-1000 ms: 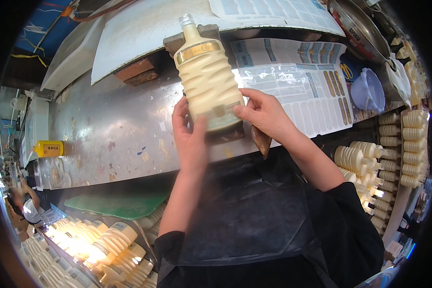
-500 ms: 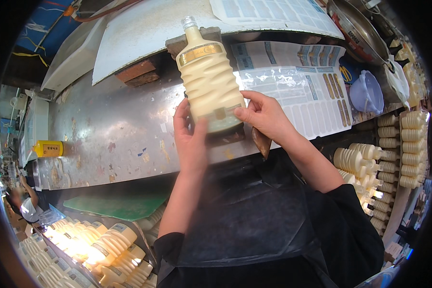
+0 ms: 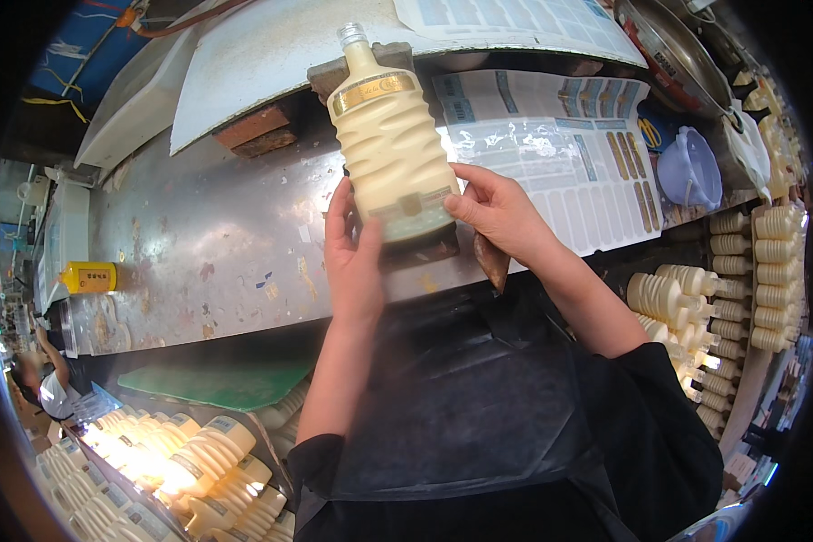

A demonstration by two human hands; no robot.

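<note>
A cream-coloured glass bottle (image 3: 393, 149) with wavy ridges lies tilted back, its clear neck pointing away from me. Round its shoulder runs a gold label, and a clear label with a greyish mark sits near its base. My left hand (image 3: 352, 244) holds the bottle's lower left side, with the thumb by the base label. On the lower right side my right hand (image 3: 497, 208) grips it, thumb resting at that label's right end. Behind the bottle's shoulder shows a grey block (image 3: 332, 79), mostly hidden. A brown, pointed piece (image 3: 490, 262) lies just below my right hand.
Label sheets (image 3: 596, 181) cover the metal table (image 3: 199, 244) at right, beside a lilac bucket (image 3: 689, 170). A yellow bottle (image 3: 90, 277) lies at far left, bricks (image 3: 253, 134) prop a white board (image 3: 253, 63). Cream bottles (image 3: 203, 456) are stacked lower left and right. Another person (image 3: 54, 384) is at far left.
The bottle has shifted very slightly up and left along with my hands. My left fingers and thumb have moved a little, and both hands keep hold of it.
</note>
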